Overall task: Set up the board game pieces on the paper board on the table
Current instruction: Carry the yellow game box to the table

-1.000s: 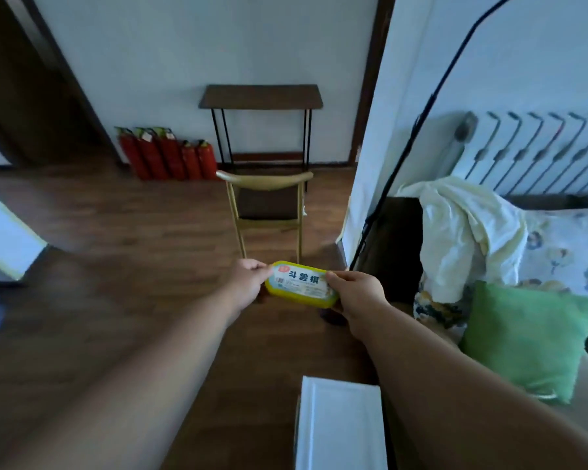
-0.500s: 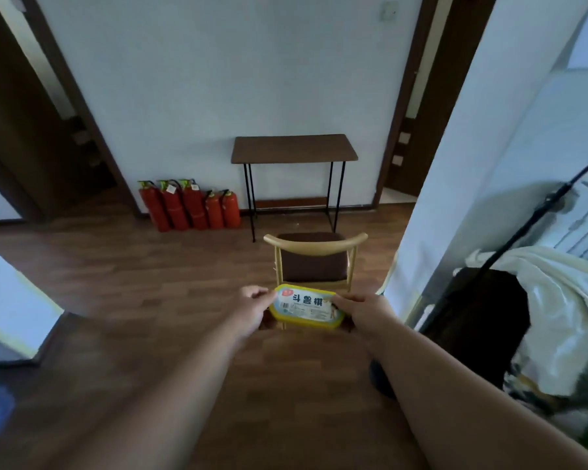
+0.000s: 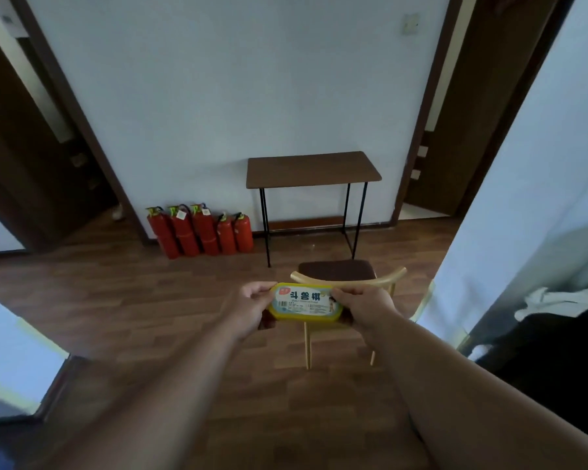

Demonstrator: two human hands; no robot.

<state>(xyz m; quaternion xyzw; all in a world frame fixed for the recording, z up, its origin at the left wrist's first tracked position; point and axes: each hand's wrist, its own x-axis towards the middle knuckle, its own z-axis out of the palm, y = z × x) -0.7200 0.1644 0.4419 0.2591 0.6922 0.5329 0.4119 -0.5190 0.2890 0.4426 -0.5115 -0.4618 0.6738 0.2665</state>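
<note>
Two bare forearms reaching forward from the lower corners, meeting at mid-frame. Left hand (image 3: 250, 310) curled round the left end of the box (image 3: 304, 302), thumb over the top edge, fingers tucked beneath. Right hand (image 3: 365, 308) gripping the right end the same way, thumb on the upper rim. Box held in the air between both hands, above the floor (image 3: 133, 300) and in front of the chair (image 3: 345, 283). Yellow, oblong, rounded at the corners; long axis running left to right, almost level, the right end a touch lower. Labelled lid tipped up toward the camera, print reading upright, the small print too fine to read.

Just behind the box, a chair with a pale curved back rail and a dark brown seat pad, back turned this way. Brown wood-plank floor all round. Farther on, a narrow table (image 3: 313, 169) with a dark top and thin black legs, set against the white wall (image 3: 235, 79). Left of it, five red extinguishers (image 3: 201, 234) lined up in a row along the skirting. Dark doorways at both sides of the wall. At right, near, a white wall corner and a dark shape with a pale cloth (image 3: 557, 301) over it.
</note>
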